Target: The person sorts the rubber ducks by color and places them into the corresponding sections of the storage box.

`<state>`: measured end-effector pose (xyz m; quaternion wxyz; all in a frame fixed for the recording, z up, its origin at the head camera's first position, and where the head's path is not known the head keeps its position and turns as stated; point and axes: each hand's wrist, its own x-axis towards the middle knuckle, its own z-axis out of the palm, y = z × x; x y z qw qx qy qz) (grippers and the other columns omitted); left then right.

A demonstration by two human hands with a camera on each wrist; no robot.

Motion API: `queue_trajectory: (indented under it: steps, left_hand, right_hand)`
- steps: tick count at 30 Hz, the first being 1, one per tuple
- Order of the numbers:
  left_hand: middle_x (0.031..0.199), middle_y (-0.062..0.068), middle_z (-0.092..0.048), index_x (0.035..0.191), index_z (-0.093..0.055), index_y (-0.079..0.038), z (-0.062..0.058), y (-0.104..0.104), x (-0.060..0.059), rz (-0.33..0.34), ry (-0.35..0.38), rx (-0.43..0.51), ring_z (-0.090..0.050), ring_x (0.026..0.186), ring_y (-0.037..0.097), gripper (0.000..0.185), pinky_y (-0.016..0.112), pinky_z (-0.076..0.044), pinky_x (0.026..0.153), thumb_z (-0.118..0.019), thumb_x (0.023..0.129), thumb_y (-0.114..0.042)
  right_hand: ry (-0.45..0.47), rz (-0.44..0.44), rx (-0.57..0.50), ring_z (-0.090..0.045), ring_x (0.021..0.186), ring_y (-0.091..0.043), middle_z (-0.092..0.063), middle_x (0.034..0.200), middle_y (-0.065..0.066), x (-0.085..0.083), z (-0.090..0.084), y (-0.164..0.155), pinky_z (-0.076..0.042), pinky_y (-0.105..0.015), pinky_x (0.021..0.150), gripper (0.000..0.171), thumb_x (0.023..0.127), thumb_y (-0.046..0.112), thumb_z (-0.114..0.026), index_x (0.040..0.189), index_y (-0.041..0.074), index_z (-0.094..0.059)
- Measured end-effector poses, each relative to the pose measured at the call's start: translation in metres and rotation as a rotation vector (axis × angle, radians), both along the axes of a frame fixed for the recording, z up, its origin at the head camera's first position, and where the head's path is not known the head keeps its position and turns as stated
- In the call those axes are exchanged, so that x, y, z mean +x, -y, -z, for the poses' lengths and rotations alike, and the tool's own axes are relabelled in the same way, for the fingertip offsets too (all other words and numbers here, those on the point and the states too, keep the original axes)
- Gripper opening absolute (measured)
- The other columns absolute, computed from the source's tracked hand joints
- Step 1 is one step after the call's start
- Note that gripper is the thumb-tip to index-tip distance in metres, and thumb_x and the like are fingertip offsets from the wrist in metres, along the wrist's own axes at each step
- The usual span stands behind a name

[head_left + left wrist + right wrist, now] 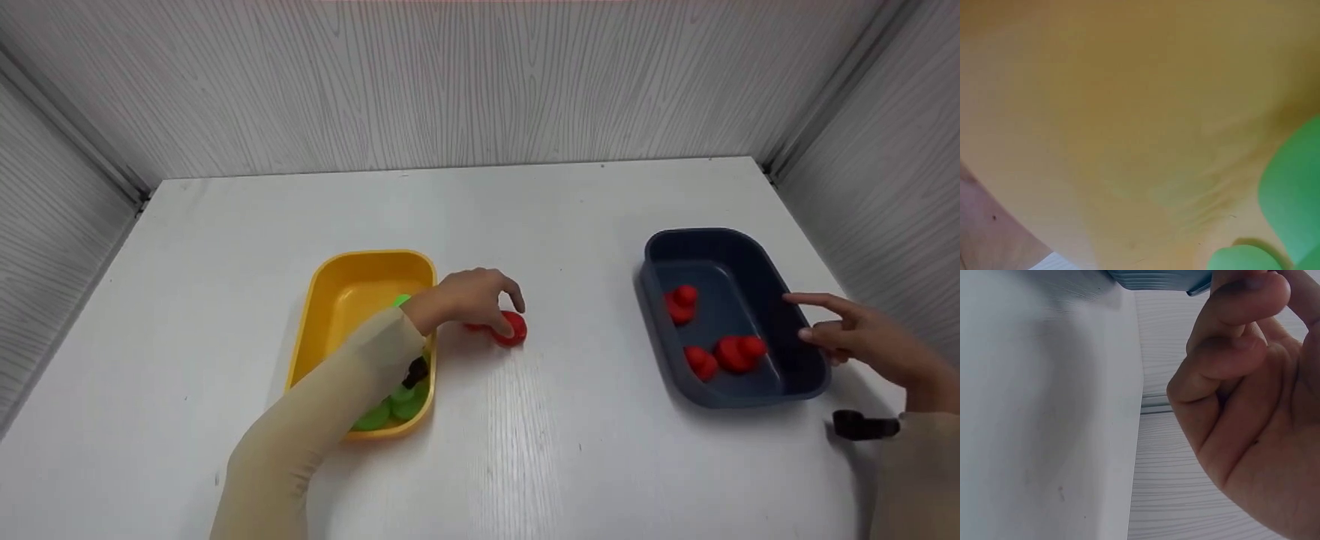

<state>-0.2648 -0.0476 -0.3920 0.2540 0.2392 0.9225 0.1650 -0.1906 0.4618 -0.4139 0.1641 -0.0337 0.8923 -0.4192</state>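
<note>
In the head view my left hand is bent over a red rounded piece on the table, just right of the yellow bin. The thumb touches it while the index finger arches apart from the thumb; part of the piece is hidden. My right hand is at the right side of the dark blue bin, its straight index finger and thumb tip at the rim. The right wrist view shows its other fingers curled beside the bin. Inside that bin lie red knob-topped pieces, duck-like in outline.
The yellow bin stands under my left forearm, with several green rounded pieces partly covered by the sleeve. Its wall fills most of the left wrist view. Grey wood-grain panels enclose the white table at the back and sides.
</note>
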Motion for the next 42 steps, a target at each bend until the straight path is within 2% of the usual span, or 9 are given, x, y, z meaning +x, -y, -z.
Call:
queue_trajectory:
  steps: [4,12,17,23,26,30,36,42]
  left_hand:
    - [0.121,0.000,-0.061,0.114,-0.069,-0.026,0.001,-0.001,0.000,-0.005,-0.002,-0.009,-0.050,0.108,0.020,0.034,0.036,-0.048,0.089,-0.075,0.081,-0.027]
    - [0.117,0.000,-0.062,0.110,-0.071,-0.026,0.000,0.000,0.001,0.027,-0.032,-0.020,-0.051,0.105,0.020,0.028,0.036,-0.047,0.087,-0.074,0.082,-0.028]
    - [0.114,0.000,-0.064,0.109,-0.072,-0.024,-0.004,0.002,0.001,0.029,-0.041,-0.003,-0.053,0.103,0.020,0.026,0.036,-0.047,0.085,-0.072,0.083,-0.028]
    - [0.116,0.002,-0.064,0.112,-0.070,-0.025,-0.016,0.005,0.000,0.010,-0.027,0.030,-0.054,0.103,0.021,0.030,0.036,-0.050,0.085,-0.074,0.083,-0.029]
    - [0.118,0.003,-0.063,0.114,-0.069,-0.025,-0.025,0.006,-0.001,-0.007,-0.023,0.040,-0.055,0.102,0.021,0.033,0.035,-0.051,0.083,-0.074,0.082,-0.030]
    - [0.112,0.003,-0.064,0.113,-0.069,-0.024,-0.040,0.003,-0.002,-0.011,-0.036,0.070,-0.057,0.096,0.020,0.032,0.033,-0.052,0.079,-0.074,0.082,-0.031]
    - [0.100,-0.001,-0.066,0.112,-0.069,-0.023,-0.055,-0.012,0.000,0.014,-0.068,0.118,-0.058,0.089,0.018,0.029,0.031,-0.051,0.074,-0.071,0.084,-0.032]
    - [0.101,-0.001,-0.070,0.115,-0.068,-0.022,-0.058,-0.038,0.003,0.046,-0.066,0.145,-0.060,0.093,0.015,0.030,0.031,-0.050,0.078,-0.070,0.086,-0.030]
  right_hand:
    - [0.004,-0.004,-0.005,-0.045,0.056,-0.015,-0.035,0.058,0.001,0.000,0.000,-0.001,-0.038,-0.032,0.054,0.042,0.099,0.019,-0.054,0.137,0.033,-0.044]
    - [-0.002,0.007,0.020,-0.047,0.057,-0.016,-0.037,0.059,0.003,0.001,0.000,0.000,-0.039,-0.031,0.055,0.042,0.099,0.021,-0.055,0.137,0.033,-0.044]
    - [-0.033,-0.008,0.012,-0.045,0.054,-0.016,-0.039,0.057,0.005,0.001,0.001,0.000,-0.042,-0.030,0.055,0.043,0.099,0.019,-0.055,0.138,0.031,-0.045]
    - [-0.023,-0.022,-0.006,-0.044,0.054,-0.015,-0.036,0.057,0.004,0.001,0.000,0.002,-0.041,-0.031,0.054,0.042,0.099,0.019,-0.054,0.138,0.033,-0.045]
    - [-0.006,-0.010,0.005,-0.046,0.056,-0.014,-0.036,0.057,0.004,-0.001,-0.001,0.002,-0.042,-0.031,0.056,0.041,0.099,0.021,-0.054,0.137,0.034,-0.045]
    - [0.005,0.003,0.041,-0.050,0.059,-0.014,-0.042,0.060,0.005,-0.001,-0.002,0.002,-0.044,-0.030,0.059,0.041,0.099,0.024,-0.053,0.137,0.036,-0.044]
    - [0.001,0.007,0.035,-0.049,0.059,-0.015,-0.042,0.061,0.005,0.000,-0.001,0.002,-0.043,-0.030,0.057,0.041,0.099,0.023,-0.053,0.138,0.033,-0.044]
    - [-0.003,0.010,0.045,-0.049,0.059,-0.015,-0.043,0.062,0.006,0.001,-0.001,0.001,-0.042,-0.030,0.057,0.043,0.099,0.024,-0.054,0.139,0.033,-0.043]
